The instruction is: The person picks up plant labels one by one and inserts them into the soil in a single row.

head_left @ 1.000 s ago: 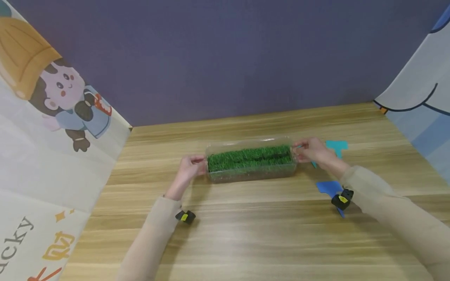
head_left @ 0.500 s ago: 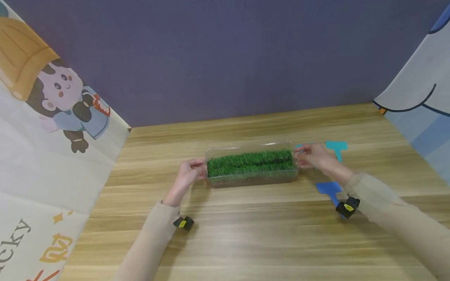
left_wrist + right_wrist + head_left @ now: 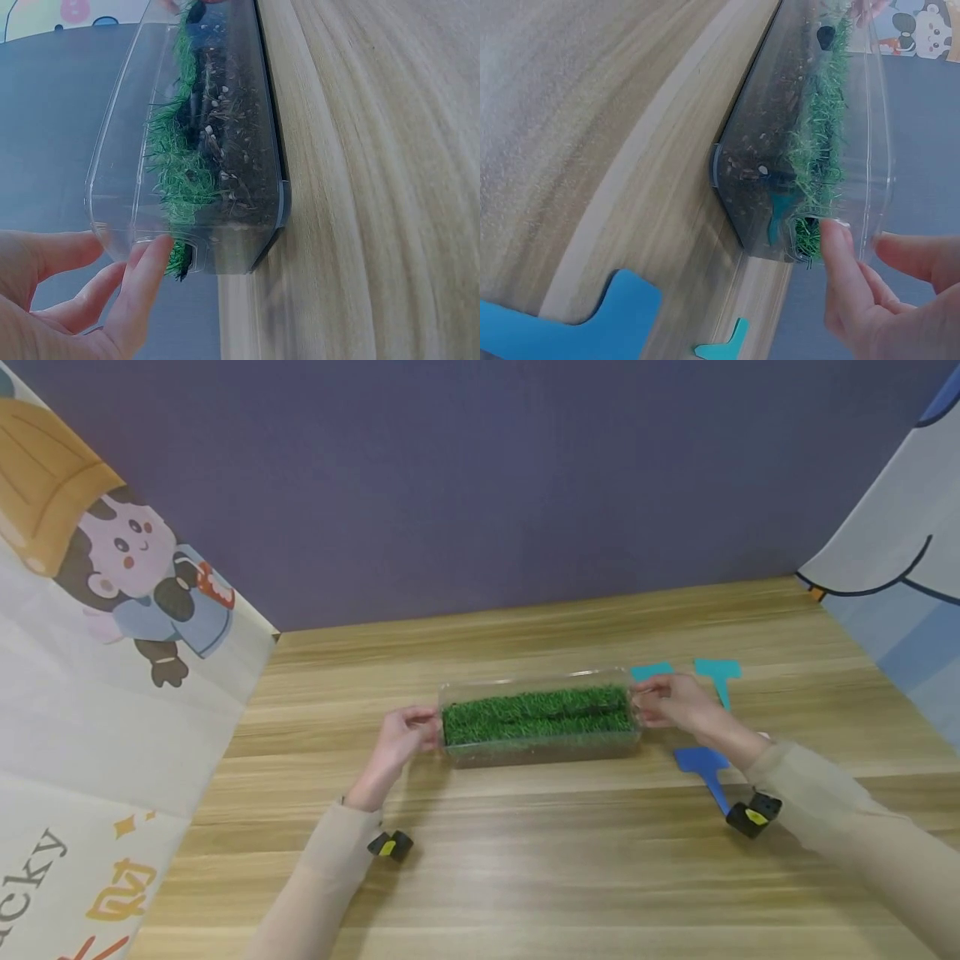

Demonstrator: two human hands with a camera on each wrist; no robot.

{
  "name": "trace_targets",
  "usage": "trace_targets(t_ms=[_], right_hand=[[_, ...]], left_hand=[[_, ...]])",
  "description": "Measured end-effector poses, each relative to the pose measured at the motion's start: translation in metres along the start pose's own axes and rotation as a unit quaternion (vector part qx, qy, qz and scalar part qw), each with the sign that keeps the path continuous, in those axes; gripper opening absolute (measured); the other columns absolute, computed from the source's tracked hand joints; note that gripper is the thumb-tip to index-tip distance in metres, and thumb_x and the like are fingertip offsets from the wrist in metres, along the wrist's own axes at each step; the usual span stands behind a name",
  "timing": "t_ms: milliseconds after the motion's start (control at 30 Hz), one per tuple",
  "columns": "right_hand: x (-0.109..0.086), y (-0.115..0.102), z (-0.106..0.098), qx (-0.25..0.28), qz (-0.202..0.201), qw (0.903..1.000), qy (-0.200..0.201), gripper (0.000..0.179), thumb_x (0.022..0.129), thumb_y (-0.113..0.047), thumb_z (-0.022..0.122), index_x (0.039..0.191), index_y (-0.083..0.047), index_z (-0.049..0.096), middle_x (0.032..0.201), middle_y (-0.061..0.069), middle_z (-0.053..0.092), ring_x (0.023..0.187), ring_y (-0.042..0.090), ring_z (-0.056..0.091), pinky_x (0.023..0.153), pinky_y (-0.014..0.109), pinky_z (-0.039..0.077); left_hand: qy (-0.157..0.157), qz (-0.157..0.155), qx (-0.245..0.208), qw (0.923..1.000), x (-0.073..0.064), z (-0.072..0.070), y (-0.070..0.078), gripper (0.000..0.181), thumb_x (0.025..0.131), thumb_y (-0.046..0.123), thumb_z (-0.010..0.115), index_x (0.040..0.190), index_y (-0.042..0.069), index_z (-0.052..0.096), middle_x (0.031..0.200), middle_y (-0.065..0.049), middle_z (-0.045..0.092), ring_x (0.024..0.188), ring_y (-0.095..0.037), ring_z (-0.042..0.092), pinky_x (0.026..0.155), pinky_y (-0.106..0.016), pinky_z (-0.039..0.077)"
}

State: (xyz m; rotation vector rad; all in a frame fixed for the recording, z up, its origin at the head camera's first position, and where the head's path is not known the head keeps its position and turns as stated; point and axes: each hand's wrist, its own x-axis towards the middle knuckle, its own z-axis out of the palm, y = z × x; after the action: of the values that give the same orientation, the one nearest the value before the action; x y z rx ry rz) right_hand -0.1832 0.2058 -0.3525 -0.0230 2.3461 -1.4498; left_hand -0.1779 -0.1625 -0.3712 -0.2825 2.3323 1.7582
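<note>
A long clear plastic box stands upright over the wooden table, with dark soil inside and strips of green artificial grass laid over it. At its left end my left hand grips the box, thumb at the rim and fingertips on the end wall's cut-out. My right hand holds the opposite end in the same way, as the right wrist view shows. Near the right hand lie a blue T-shaped plant label and two teal T-shaped plant labels, one beside the box, one farther right.
The wooden table meets a dark blue-purple panel at the back. A printed cartoon sheet flanks the left side, and another printed sheet the right. Both forearms wear small black wrist cameras.
Both hands have brought the box slightly nearer to the person. The teal label behind its right end now shows more of its top. The other labels lie where they were.
</note>
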Motion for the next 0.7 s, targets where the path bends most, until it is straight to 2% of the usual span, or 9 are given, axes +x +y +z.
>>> trace_targets(t_ms=[200, 500, 700], right_hand=[[-0.0007, -0.0001, -0.0006, 0.012, 0.002, 0.9999, -0.003, 0.043, 0.091, -0.010, 0.046, 0.126, 0.012, 0.035, 0.115, 0.027, 0.045, 0.086, 0.023, 0.058, 0.079, 0.031, 0.053], [-0.0028, -0.0018, -0.0016, 0.017, -0.003, 0.9999, -0.004, 0.043, 0.091, -0.008, 0.047, 0.124, 0.015, 0.034, 0.115, 0.031, 0.045, 0.085, 0.022, 0.059, 0.077, 0.027, 0.053], [-0.0042, -0.0043, -0.0019, 0.015, -0.001, 0.9999, -0.005, 0.043, 0.091, -0.009, 0.047, 0.124, 0.015, 0.035, 0.113, 0.030, 0.047, 0.082, 0.018, 0.059, 0.077, 0.028, 0.053]], left_hand=[[0.001, 0.003, 0.001, 1.0000, 0.0002, 0.0006, -0.0007, 0.032, 0.080, -0.006, 0.055, 0.112, -0.007, 0.054, 0.099, -0.021, 0.058, 0.079, -0.026, 0.060, 0.074, -0.032, 0.055], [-0.004, -0.001, -0.002, 1.0000, -0.0008, -0.0012, 0.0008, 0.035, 0.080, -0.006, 0.053, 0.114, -0.007, 0.052, 0.099, -0.020, 0.058, 0.085, -0.033, 0.058, 0.072, -0.029, 0.055], [-0.007, 0.006, -0.011, 0.9999, -0.0025, -0.0016, -0.0003, 0.035, 0.079, -0.007, 0.053, 0.114, -0.007, 0.052, 0.101, -0.021, 0.057, 0.089, -0.034, 0.057, 0.075, -0.032, 0.054]])
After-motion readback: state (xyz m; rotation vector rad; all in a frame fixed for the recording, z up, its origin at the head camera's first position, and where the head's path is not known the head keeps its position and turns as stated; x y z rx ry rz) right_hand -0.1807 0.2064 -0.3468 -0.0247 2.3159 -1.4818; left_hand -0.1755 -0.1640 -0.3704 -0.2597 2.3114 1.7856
